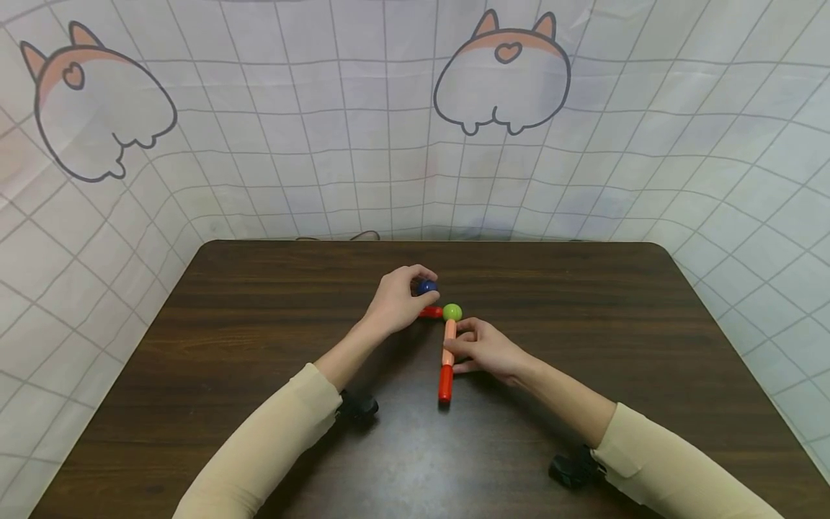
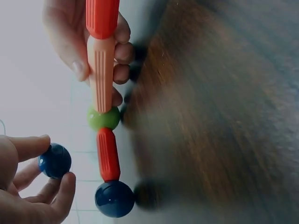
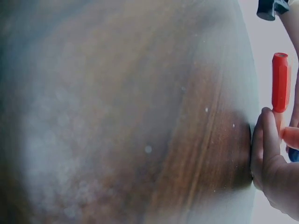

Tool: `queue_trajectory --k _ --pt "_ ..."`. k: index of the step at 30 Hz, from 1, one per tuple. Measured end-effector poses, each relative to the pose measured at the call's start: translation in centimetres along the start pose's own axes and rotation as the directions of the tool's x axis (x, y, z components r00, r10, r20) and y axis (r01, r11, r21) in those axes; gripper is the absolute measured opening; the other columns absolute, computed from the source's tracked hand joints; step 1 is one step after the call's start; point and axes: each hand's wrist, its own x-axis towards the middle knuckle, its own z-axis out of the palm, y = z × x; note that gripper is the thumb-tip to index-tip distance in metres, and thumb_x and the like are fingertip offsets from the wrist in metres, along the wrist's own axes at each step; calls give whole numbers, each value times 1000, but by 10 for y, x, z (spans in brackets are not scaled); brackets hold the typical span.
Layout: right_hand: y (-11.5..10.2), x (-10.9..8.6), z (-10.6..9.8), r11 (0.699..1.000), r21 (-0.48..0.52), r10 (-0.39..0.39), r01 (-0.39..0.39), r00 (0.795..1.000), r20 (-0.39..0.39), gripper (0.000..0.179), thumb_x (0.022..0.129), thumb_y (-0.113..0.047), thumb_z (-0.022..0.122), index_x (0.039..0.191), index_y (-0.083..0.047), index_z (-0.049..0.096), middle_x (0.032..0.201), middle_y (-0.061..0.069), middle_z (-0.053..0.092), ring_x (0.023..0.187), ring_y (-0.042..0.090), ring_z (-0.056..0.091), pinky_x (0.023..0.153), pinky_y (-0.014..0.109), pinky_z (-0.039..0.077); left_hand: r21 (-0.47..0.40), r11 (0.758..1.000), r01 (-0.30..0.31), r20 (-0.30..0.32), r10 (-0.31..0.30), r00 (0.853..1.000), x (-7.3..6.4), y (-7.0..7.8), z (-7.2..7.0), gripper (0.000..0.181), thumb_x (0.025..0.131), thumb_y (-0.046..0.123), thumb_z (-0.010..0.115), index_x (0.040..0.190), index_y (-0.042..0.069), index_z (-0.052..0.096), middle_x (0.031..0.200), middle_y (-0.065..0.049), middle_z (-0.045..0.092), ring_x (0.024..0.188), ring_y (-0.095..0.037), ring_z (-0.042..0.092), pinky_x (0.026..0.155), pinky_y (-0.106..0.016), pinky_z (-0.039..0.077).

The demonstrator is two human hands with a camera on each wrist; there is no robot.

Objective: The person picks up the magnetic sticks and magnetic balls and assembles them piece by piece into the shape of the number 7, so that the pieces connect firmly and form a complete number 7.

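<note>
My left hand (image 1: 394,299) pinches a shiny blue ball (image 2: 54,163) between thumb and fingers. With my right hand (image 1: 491,352) I grip a peach ribbed rod (image 2: 101,74), part of a joined chain. At its near end sits a red rod (image 1: 445,386); at its far end, a green ball (image 1: 452,312). From the green ball another red rod (image 2: 108,156) runs off to the left in the head view. A second blue ball (image 2: 115,199) caps that rod in the left wrist view, apart from the held ball. In the head view the left hand hides that end.
Everything happens over a dark wood-grain table (image 1: 259,288). A white grid-patterned curtain (image 1: 389,144) with cartoon animal prints hangs behind and at both sides. Black wrist cameras hang beneath both forearms, the left one (image 1: 359,407) and the right one (image 1: 570,470).
</note>
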Motion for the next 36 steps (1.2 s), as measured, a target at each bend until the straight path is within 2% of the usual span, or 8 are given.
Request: queue_trajectory --k 5,10,16,22,30,36 --pt "0 1 0 1000 -6 1 -1 1000 -3 52 105 -8 59 143 12 30 113 23 63 94 24 70 83 38 58 -39 999 11 40 -9 999 -10 -1 -4 27 97 20 74 122 10 70 109 -5 68 96 -21 64 79 -37 53" --pt "0 0 0 1000 -7 -2 2 1000 -4 52 105 -7 59 143 12 30 113 23 63 94 25 69 83 39 58 -86 996 23 122 -12 992 -25 0 -7 30 97 24 75 123 10 71 107 -1 69 96 -21 63 77 -37 53" --pt "-1 0 1 1000 -14 0 -1 1000 -10 50 105 -8 59 142 11 32 114 23 63 95 25 69 83 39 58 -141 990 22 193 6 981 -43 5 -10 31 97 26 75 123 11 71 107 2 69 98 -21 63 83 -40 52" --pt "0 0 1 1000 -13 12 -12 1000 -12 49 105 -8 60 142 10 34 114 22 63 95 24 68 84 40 58 -176 984 16 230 26 973 -57 8 -7 30 97 28 75 122 12 71 114 2 68 101 -19 63 87 -41 51" --pt "0 1 1 1000 -19 18 -19 1000 -15 49 106 -9 57 143 8 32 111 21 65 92 22 68 83 38 58 -199 978 54 274 3 962 -67 7 -4 31 97 28 75 122 12 71 116 1 68 103 -21 62 87 -42 51" --pt "0 1 1 1000 -11 20 -20 1000 -12 51 105 -9 59 143 9 31 109 19 65 88 20 68 82 36 58 -223 973 57 289 10 957 -73 4 -3 31 97 32 74 122 14 72 116 2 69 102 -20 63 85 -41 51"
